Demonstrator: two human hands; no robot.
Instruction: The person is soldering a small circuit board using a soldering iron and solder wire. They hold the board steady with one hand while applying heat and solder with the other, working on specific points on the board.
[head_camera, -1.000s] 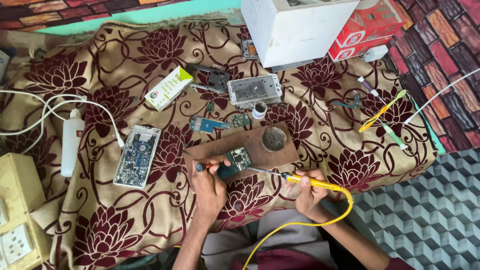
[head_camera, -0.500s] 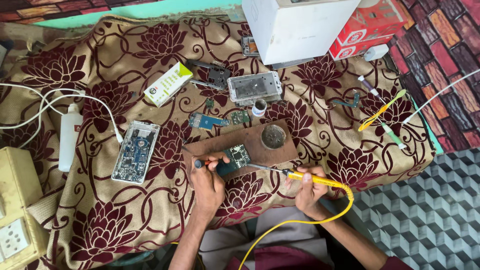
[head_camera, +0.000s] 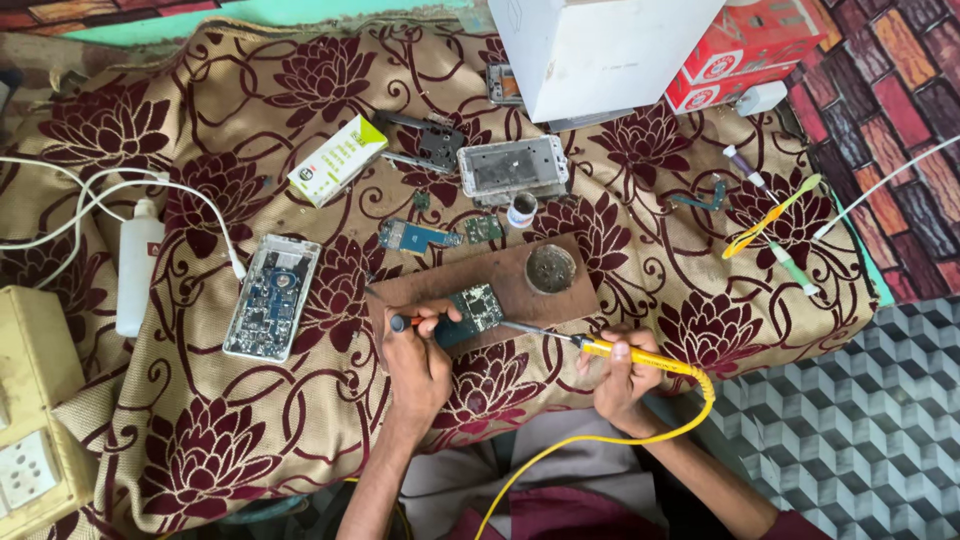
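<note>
My left hand (head_camera: 417, 365) grips a small tool with a red handle (head_camera: 402, 322) and rests against a green circuit board (head_camera: 474, 309). The board lies on a brown wooden board (head_camera: 500, 277). A yellow soldering iron (head_camera: 640, 357) is held in my right hand (head_camera: 620, 380), its metal tip reaching left toward the circuit board. The iron's yellow cord (head_camera: 600, 442) loops down toward my lap. On the wooden board's right end sits a small round tin (head_camera: 550, 268).
An opened phone (head_camera: 272, 297) lies to the left on the flowered cloth (head_camera: 250, 420). Another phone frame (head_camera: 512, 167), small boards (head_camera: 418, 236), a white-green box (head_camera: 337, 160), a white bottle (head_camera: 138, 265), a toothbrush (head_camera: 772, 216) and a white box (head_camera: 600, 50) surround the work. A socket board (head_camera: 30, 420) sits left.
The view has shifted slightly. Both hands stay at the circuit board with the same tools; the iron's tip remains at the board.
</note>
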